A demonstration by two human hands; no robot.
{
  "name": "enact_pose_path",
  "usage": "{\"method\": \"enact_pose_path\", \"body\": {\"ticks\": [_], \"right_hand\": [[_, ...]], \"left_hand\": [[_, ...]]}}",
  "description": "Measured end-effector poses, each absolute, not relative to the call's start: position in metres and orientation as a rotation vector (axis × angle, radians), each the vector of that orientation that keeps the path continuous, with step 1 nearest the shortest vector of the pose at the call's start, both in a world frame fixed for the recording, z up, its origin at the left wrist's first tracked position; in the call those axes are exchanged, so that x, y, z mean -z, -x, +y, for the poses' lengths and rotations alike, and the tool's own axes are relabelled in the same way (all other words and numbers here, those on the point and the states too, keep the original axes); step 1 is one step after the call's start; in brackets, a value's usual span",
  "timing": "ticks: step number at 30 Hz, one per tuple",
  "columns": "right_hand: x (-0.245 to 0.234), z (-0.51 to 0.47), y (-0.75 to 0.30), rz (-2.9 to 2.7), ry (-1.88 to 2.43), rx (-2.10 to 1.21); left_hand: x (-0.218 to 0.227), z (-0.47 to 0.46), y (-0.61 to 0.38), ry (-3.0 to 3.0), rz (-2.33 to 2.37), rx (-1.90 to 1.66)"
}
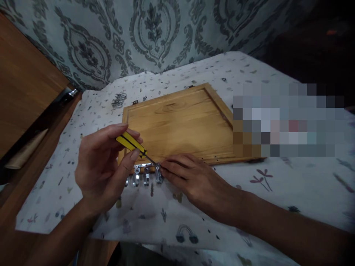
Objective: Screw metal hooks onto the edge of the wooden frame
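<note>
My left hand [102, 166] is closed around the yellow-and-black handle of a small screwdriver [130, 143]. The shaft slants down to the right, its tip at a metal hook rail [143, 165] with several silver hooks. This rail lies along the near edge of a wooden board [177, 122], its hooks hanging over the side toward me. My right hand [191, 175] has its fingers drawn together, fingertips pressed at the rail's right end beside the screwdriver tip. What lies right under those fingertips is hidden.
A pile of small metal hooks or rings [118, 99] lies behind the board to the left. A printed white cloth [155, 218] covers the table. At the left stands a wooden panel [24, 74]; behind hangs a patterned curtain [116, 22]. An area at the right is blurred out.
</note>
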State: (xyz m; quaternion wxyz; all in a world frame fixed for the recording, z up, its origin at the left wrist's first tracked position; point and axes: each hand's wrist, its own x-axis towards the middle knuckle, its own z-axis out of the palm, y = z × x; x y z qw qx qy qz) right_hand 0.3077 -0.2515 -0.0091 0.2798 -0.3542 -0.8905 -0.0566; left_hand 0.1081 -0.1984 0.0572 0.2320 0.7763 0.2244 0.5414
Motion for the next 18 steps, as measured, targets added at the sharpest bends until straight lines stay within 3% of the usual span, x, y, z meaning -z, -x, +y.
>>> {"method": "enact_pose_path", "body": {"ticks": [18], "right_hand": [[0.0093,-0.2503,-0.3068,-2.366,0.938,0.161]], "left_hand": [[-0.0521,-0.1971,-0.1039,-2.224,0.607,-1.436]]}}
